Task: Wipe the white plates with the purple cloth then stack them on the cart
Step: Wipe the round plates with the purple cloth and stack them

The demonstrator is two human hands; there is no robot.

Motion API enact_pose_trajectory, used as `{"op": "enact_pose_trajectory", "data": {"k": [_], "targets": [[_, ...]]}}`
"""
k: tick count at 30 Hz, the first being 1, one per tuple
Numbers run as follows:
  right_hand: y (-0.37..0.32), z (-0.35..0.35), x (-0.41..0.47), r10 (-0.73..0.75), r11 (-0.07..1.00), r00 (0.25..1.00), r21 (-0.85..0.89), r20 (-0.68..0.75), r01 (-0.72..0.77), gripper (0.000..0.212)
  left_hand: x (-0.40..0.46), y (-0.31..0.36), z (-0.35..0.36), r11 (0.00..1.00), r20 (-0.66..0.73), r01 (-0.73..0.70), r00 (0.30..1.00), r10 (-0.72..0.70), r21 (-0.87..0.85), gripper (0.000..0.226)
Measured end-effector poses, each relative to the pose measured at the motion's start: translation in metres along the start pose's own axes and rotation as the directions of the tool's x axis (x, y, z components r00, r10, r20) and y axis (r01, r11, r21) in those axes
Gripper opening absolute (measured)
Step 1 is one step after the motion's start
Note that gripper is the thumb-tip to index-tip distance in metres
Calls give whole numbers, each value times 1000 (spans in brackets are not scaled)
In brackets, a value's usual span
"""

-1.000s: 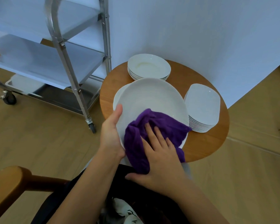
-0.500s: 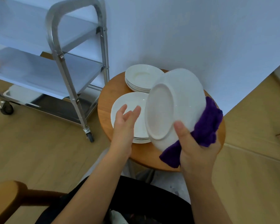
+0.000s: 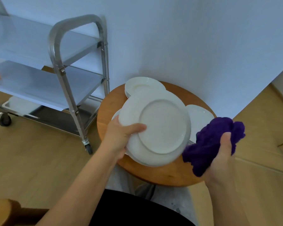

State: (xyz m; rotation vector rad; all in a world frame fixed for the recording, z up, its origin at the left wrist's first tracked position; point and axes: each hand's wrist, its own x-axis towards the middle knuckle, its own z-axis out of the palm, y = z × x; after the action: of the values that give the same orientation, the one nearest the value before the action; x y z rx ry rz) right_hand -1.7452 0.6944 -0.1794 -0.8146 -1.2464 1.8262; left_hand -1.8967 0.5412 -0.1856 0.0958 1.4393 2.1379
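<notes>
Plate (image 3: 160, 129) underside up, tilted, gripped by left hand (image 3: 121, 136), right hand (image 3: 222, 154) clutching purple cloth (image 3: 209, 144)

One view only, from a wide-angle camera worn on the person's head. It looks forward and steeply down, close over the round wooden worktop (image 3: 183, 175), which sits just below centre. The forearms reach up into the picture from the bottom edge. A metal cart (image 3: 62, 66) stands farther off at upper left, against the wall.
</notes>
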Motion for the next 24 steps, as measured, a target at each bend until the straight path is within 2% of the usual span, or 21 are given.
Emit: {"op": "enact_pose_trajectory", "data": {"k": [1, 2, 3, 4, 5, 6, 7, 8, 9, 12, 15, 17, 19, 21, 24], "targets": [[-10, 5, 1, -81, 997, 985, 30, 151, 77, 32, 0, 7, 1, 988, 9, -52, 999, 51, 143, 71], [-21, 11, 3, -153, 988, 942, 21, 299, 154, 35, 0, 13, 4, 954, 42, -97, 995, 88, 283, 67], [-33, 22, 3, -180, 976, 884, -37, 432, 217, 35, -2, 18, 9, 906, 93, -134, 990, 105, 401, 65], [-41, 31, 6, -191, 933, 800, -147, 569, 327, 26, -5, 22, 14, 855, 142, -165, 984, 108, 492, 66], [-47, 40, 10, -152, 822, 712, -312, 686, 477, 20, -7, 26, 18, 813, 196, -196, 975, 103, 548, 71], [-51, 48, 15, -52, 624, 630, -467, 775, 627, 34, -8, 30, 21, 784, 261, -231, 961, 92, 576, 74], [-53, 52, 22, 73, 396, 588, -564, 806, 725, 58, -8, 33, 23, 766, 335, -270, 939, 75, 583, 72], [-56, 54, 27, 174, 242, 583, -608, 794, 756, 79, -9, 38, 22, 755, 407, -299, 912, 46, 584, 67], [-62, 58, 30, 225, 193, 584, -623, 780, 758, 92, -10, 43, 21, 744, 468, -317, 884, 7, 588, 64], [-70, 63, 37, 242, 293, 505, -559, 828, 776, 104, -12, 48, 16, 738, 542, -355, 840, -18, 574, 67], [-67, 61, 44, 145, 298, 510, -529, 848, 795, 99, -17, 48, 16, 749, 530, -366, 848, 24, 552, 67], [-67, 54, 47, 84, 352, 534, -526, 841, 774, 100, -19, 50, 15, 760, 532, -344, 847, -3, 552, 67], [-66, 43, 50, 8, 505, 589, -512, 808, 695, 95, -20, 54, 12, 815, 514, -294, 858, -6, 500, 73], [-59, 32, 48, -106, 691, 680, -438, 725, 575, 86, -16, 58, 8, 889, 456, -256, 888, 61, 379, 71], [-35, 23, 34, -268, 868, 848, -268, 458, 419, 76, -11, 57, 9, 952, 357, -232, 922, 150, 199, 69]]}}
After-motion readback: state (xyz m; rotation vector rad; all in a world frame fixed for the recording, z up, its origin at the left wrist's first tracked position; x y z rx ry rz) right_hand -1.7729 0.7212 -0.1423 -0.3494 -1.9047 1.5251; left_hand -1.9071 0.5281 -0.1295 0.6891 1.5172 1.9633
